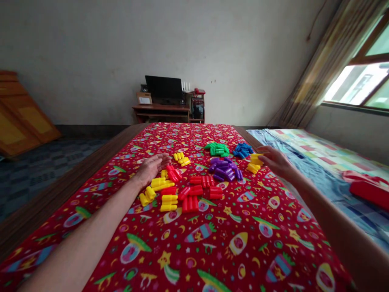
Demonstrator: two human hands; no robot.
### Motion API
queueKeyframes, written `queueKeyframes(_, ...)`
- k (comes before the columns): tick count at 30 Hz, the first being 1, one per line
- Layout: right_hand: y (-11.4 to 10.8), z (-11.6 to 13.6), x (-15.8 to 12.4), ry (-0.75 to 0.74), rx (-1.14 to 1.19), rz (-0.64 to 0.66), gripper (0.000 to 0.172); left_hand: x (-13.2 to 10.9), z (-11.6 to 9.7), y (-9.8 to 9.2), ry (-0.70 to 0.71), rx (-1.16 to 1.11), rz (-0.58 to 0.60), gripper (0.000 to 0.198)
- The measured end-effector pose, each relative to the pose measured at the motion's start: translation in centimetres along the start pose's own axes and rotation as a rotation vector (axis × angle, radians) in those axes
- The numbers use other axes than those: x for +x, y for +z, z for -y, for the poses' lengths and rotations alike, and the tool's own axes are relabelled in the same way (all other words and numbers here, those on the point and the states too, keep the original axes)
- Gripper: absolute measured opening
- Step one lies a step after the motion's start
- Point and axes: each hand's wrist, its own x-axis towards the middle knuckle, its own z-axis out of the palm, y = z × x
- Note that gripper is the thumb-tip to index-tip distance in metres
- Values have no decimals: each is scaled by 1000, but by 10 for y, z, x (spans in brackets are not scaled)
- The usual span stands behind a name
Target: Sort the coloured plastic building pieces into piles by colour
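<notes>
Grip is unclear where right hand (276, 160) meets yellow pieces (253, 167); left hand (152, 167) lies unclenched beside red pieces (174, 173).

Yellow cylinders (169, 197) lie in clusters either side of purple cylinders (223, 169).

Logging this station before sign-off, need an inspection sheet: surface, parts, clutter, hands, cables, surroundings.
Surface: red rocket-print tablecloth.
Parts: cylindrical plastic pieces; green pieces, blue pieces and purple pieces in separate piles; red pieces near centre; yellow pieces split left and right, some left ones among red.
Clutter: red article on the adjacent bed, type unclear.
Left hand: fingers extended beside yellow and red pieces, contact unclear.
Right hand: fingertips at the right-side yellow group, grip unclear.
Cables: cord on the wall.
Surroundings: monitor on a desk, wooden cabinet, curtain.
</notes>
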Motion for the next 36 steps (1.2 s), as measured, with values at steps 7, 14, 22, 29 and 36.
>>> queueKeyframes(7, -8, -64, -26, 206, 26, 104, 37, -3, -3, 4, -6, -37, -33, 22)
queueKeyframes(14, 1, -61, -21, 178, -330, -65, 20, -6, -3, 5, 5, -62, -42, 21)
queueKeyframes(22, 44, 58, 17, -236, -348, 54, 28, -3, -1, 0, 2, -57, -21, 21)
queueKeyframes(29, 179, 143, 79, -406, -487, 421, 30, -1, 1, -4, 20, -107, 10, 18)
queueKeyframes(36, 204, 143, 77, -308, -544, 419, 33, 4, 3, -11, 40, -113, 35, 19)
